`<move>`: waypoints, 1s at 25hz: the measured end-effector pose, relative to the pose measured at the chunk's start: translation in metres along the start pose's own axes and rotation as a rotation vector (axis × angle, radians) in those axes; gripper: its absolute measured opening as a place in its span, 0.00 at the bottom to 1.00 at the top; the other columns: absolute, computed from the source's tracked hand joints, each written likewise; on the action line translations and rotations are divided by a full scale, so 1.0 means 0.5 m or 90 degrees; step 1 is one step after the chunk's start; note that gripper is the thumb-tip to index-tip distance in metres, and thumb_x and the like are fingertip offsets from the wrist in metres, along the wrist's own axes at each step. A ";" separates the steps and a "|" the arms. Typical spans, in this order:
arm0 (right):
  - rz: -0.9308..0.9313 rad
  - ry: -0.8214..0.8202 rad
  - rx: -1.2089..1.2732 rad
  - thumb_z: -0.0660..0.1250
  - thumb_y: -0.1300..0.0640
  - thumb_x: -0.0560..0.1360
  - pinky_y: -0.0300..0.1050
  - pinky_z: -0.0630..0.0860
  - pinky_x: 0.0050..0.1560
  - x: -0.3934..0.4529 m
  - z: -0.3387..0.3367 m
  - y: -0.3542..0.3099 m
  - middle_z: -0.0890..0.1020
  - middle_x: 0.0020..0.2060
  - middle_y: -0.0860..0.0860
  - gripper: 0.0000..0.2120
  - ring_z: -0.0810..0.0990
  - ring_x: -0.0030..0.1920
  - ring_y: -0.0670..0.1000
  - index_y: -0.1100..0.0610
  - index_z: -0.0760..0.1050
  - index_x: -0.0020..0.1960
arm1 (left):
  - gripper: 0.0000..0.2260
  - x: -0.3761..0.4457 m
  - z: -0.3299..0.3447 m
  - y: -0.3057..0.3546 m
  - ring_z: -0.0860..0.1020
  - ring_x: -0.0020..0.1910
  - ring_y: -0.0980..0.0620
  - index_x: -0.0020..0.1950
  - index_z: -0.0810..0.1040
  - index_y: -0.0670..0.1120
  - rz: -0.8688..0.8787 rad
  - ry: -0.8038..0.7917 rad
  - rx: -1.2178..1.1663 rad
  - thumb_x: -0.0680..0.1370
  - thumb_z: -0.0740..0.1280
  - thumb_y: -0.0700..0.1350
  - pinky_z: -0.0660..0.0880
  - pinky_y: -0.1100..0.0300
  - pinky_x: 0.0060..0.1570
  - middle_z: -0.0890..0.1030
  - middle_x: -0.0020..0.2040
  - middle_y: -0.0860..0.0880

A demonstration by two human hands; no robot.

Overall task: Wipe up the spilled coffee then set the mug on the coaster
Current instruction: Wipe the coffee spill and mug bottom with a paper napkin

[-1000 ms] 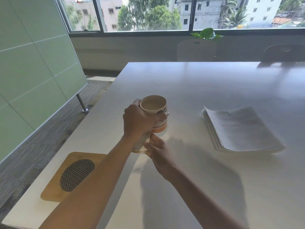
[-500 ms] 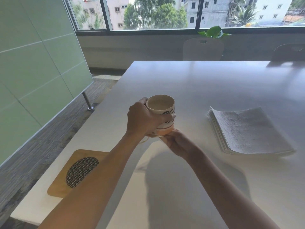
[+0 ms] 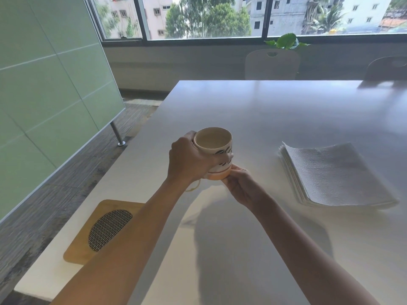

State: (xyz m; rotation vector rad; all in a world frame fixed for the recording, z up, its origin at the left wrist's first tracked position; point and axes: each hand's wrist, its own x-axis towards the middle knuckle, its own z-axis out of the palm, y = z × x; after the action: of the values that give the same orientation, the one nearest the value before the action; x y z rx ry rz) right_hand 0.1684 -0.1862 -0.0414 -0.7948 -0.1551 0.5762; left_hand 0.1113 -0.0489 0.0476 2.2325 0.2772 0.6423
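Observation:
A cream mug [image 3: 214, 143] with dark leaf marks and an orange base is held upright over the white table [image 3: 275, 111]. My left hand [image 3: 189, 160] wraps around its left side. Under the mug's base, my right hand [image 3: 239, 183] cups it from below and the right. The mug's handle points down toward me, partly hidden by my left wrist. A wooden coaster [image 3: 88, 241] with a dark mesh oval lies near the table's front left edge, partly covered by my left forearm. No coffee spill shows on the table.
A stack of white paper towels [image 3: 334, 175] lies to the right of the mug. Two chairs [image 3: 272, 64] stand at the table's far side below the window. A green partition [image 3: 44, 84] stands left of the table, over dark floor.
My right hand moved from the mug's handle side to under its base. The mug has stayed in my left hand, and the view shifted slightly left.

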 end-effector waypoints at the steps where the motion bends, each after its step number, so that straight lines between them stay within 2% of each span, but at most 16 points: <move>1: 0.001 0.004 -0.009 0.52 0.75 0.78 0.42 0.81 0.54 0.000 -0.003 -0.006 0.82 0.53 0.61 0.19 0.84 0.49 0.52 0.72 0.70 0.67 | 0.30 0.000 -0.001 -0.003 0.82 0.44 0.56 0.52 0.81 0.54 -0.002 -0.001 0.001 0.57 0.81 0.67 0.78 0.61 0.44 0.83 0.45 0.59; 4: 0.008 0.021 -0.015 0.53 0.74 0.78 0.38 0.82 0.47 -0.004 -0.015 -0.025 0.82 0.49 0.59 0.18 0.85 0.43 0.50 0.71 0.71 0.66 | 0.29 0.003 -0.012 -0.017 0.81 0.44 0.56 0.51 0.79 0.55 -0.002 0.005 0.011 0.58 0.81 0.67 0.77 0.61 0.44 0.81 0.44 0.59; 8: 0.024 0.052 -0.009 0.53 0.74 0.77 0.37 0.82 0.45 -0.006 -0.027 -0.045 0.83 0.46 0.60 0.17 0.85 0.40 0.50 0.70 0.73 0.63 | 0.30 0.017 -0.046 -0.049 0.81 0.44 0.54 0.53 0.82 0.51 -0.026 0.047 0.034 0.58 0.82 0.66 0.74 0.65 0.40 0.83 0.45 0.57; 10: 0.049 0.079 0.016 0.53 0.73 0.76 0.36 0.82 0.41 -0.002 -0.027 -0.046 0.85 0.43 0.58 0.17 0.85 0.38 0.49 0.68 0.74 0.60 | 0.30 0.027 -0.066 -0.067 0.81 0.45 0.53 0.53 0.82 0.51 -0.041 0.073 0.036 0.58 0.82 0.65 0.77 0.62 0.42 0.83 0.45 0.56; 14: 0.088 0.146 0.047 0.58 0.63 0.80 0.37 0.80 0.31 0.019 -0.006 -0.042 0.85 0.35 0.54 0.08 0.84 0.32 0.48 0.62 0.76 0.52 | 0.28 0.043 -0.104 -0.100 0.82 0.46 0.51 0.51 0.80 0.53 -0.074 0.101 0.025 0.58 0.82 0.64 0.80 0.56 0.45 0.83 0.46 0.55; 17: 0.073 0.165 -0.137 0.67 0.63 0.77 0.36 0.79 0.32 0.042 0.011 -0.045 0.83 0.38 0.54 0.04 0.83 0.33 0.48 0.62 0.78 0.50 | 0.29 0.049 -0.125 -0.127 0.82 0.45 0.53 0.52 0.80 0.53 -0.092 0.111 0.019 0.58 0.83 0.64 0.77 0.61 0.41 0.83 0.46 0.56; 19: 0.033 0.205 -0.349 0.68 0.62 0.76 0.43 0.80 0.35 0.070 0.013 -0.041 0.83 0.41 0.56 0.02 0.83 0.37 0.52 0.60 0.80 0.48 | 0.31 0.051 -0.135 -0.145 0.82 0.45 0.53 0.55 0.82 0.51 -0.097 0.116 0.025 0.58 0.82 0.64 0.76 0.62 0.39 0.83 0.47 0.56; 21: -0.043 0.261 -0.564 0.65 0.57 0.76 0.48 0.76 0.41 0.100 0.025 -0.032 0.82 0.43 0.57 0.07 0.81 0.41 0.56 0.57 0.80 0.44 | 0.32 0.052 -0.143 -0.162 0.82 0.46 0.54 0.56 0.82 0.52 -0.105 0.121 0.031 0.58 0.82 0.65 0.75 0.64 0.38 0.84 0.47 0.57; 23: -0.131 0.274 -0.780 0.61 0.55 0.77 0.46 0.71 0.45 0.122 0.049 -0.023 0.80 0.44 0.56 0.13 0.78 0.46 0.56 0.59 0.82 0.45 | 0.32 0.052 -0.150 -0.179 0.82 0.46 0.54 0.56 0.83 0.51 -0.108 0.122 0.035 0.57 0.81 0.66 0.75 0.64 0.37 0.85 0.48 0.57; 25: -0.231 0.264 -0.908 0.60 0.56 0.80 0.43 0.65 0.42 0.129 0.081 -0.015 0.78 0.42 0.55 0.14 0.75 0.47 0.54 0.61 0.83 0.46 | 0.32 0.051 -0.157 -0.191 0.83 0.46 0.54 0.56 0.83 0.51 -0.118 0.123 0.032 0.57 0.82 0.65 0.77 0.62 0.40 0.85 0.48 0.56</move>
State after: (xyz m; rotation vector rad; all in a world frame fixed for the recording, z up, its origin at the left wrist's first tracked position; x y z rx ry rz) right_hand 0.2121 -0.1301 -0.0130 -2.1840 -0.3205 -0.1596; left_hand 0.0921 0.0747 0.0303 2.1622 0.5965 0.7565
